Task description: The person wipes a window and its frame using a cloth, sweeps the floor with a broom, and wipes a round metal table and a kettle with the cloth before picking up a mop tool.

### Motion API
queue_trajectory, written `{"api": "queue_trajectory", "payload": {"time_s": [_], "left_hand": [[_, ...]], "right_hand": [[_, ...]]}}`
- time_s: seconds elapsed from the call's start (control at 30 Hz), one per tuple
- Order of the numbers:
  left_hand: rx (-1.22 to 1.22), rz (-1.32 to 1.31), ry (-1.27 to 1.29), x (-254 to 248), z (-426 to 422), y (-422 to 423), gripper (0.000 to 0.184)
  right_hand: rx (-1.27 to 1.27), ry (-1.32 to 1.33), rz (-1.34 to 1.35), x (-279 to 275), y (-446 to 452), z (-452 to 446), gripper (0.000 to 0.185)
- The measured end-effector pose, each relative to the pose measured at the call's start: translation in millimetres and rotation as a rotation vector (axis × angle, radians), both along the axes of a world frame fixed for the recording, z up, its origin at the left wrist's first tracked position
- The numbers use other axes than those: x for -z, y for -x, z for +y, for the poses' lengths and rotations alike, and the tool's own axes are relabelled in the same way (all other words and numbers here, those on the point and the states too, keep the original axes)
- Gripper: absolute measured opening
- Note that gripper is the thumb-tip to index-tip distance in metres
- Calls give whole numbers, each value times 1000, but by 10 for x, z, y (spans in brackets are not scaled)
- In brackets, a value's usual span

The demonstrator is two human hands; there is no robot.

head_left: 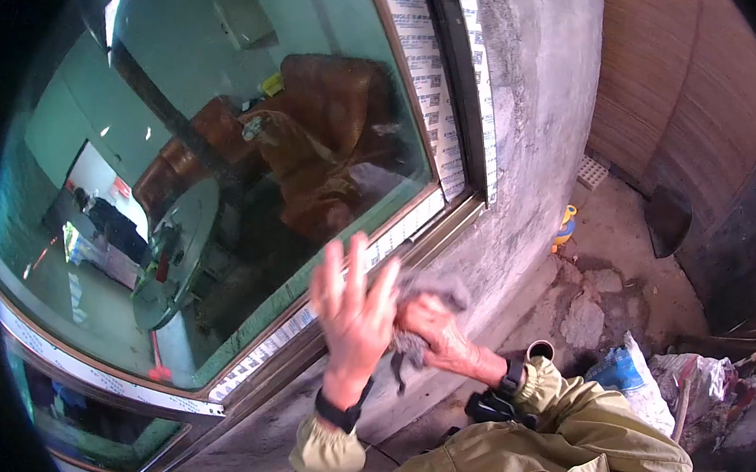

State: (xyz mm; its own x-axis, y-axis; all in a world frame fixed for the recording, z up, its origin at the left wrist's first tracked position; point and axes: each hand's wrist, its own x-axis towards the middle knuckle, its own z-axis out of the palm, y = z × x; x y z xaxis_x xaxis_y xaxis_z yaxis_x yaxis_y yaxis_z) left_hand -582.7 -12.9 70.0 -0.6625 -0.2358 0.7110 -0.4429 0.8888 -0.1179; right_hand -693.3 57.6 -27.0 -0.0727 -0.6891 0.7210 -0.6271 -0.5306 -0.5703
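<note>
My left hand (353, 312) is raised in front of the window's lower frame, fingers spread and slightly blurred, with nothing visible in it. Just to its right, my right hand (446, 336) is closed around a crumpled grey rag (447, 285), which sticks out above the fingers and hangs below them. Behind both hands is the window frame (417, 229), partly covered in printed protective film. Its glass pane (251, 306) shows a room with a brown sofa and a round table. Whether the rag touches the wall or frame cannot be made out.
A rough grey wall (539, 93) runs right of the window. On the ground are a yellow and blue object (566, 227), a shovel blade (668, 220), a white-and-blue sack (629, 376) and a pipe end (540, 349). Brown panelling (689, 48) stands at the right.
</note>
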Motion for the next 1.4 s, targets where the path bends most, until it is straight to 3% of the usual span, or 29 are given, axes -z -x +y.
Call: {"api": "queue_trajectory", "payload": {"time_s": [0.07, 0.1, 0.17, 0.27, 0.37, 0.4, 0.47, 0.53, 0.63, 0.7, 0.73, 0.87, 1.07, 1.1, 1.27, 1.4], "left_hand": [[80, -40, 32, -3, -116, 336, 29], [94, -73, 34, 5, -157, 442, 28], [79, -182, 37, 50, -208, 578, 29], [62, -264, 21, 153, -238, 669, 33], [44, -253, 8, 206, -238, 665, 39], [33, -234, -4, 216, -236, 649, 41], [18, -243, -12, 230, -228, 608, 44], [-1, -243, -9, 245, -222, 584, 45], [-11, -226, -39, 235, -197, 546, 43], [-20, -221, -82, 224, -185, 514, 40], [-26, -214, -78, 226, -185, 490, 40], [-65, -179, -69, 295, -192, 346, 36], [-200, -121, -74, 343, -139, -46, 37], [-231, -123, -68, 362, -133, -123, 35], [-406, -103, -9, 401, -78, -433, 34], [-474, -86, -7, 448, -41, -546, 34]], "right_hand": [[-175, -231, -403, 309, -72, 186, 18], [-197, -471, -661, 444, -63, 304, 16], [-257, -495, -1099, 661, 24, 492, 25], [-182, -458, -1257, 484, 205, 764, 21], [-282, -552, -1170, 364, 482, 890, 17], [-90, -493, -1113, 298, 503, 934, 17], [7, -362, -977, 290, 740, 894, 18], [151, -193, -1018, 13, 929, 871, 22], [167, 29, -955, -298, 1150, 698, 28], [524, 164, -493, -392, 1197, 448, 39], [710, 165, -68, -566, 1193, 345, 45], [768, -73, 419, -768, 1077, -154, 28], [631, -82, 507, -607, 956, -288, 27], [594, -105, 505, -559, 925, -280, 34], [130, 28, 416, -452, 216, -393, 33], [83, 64, 490, -481, 328, -441, 32]]}}
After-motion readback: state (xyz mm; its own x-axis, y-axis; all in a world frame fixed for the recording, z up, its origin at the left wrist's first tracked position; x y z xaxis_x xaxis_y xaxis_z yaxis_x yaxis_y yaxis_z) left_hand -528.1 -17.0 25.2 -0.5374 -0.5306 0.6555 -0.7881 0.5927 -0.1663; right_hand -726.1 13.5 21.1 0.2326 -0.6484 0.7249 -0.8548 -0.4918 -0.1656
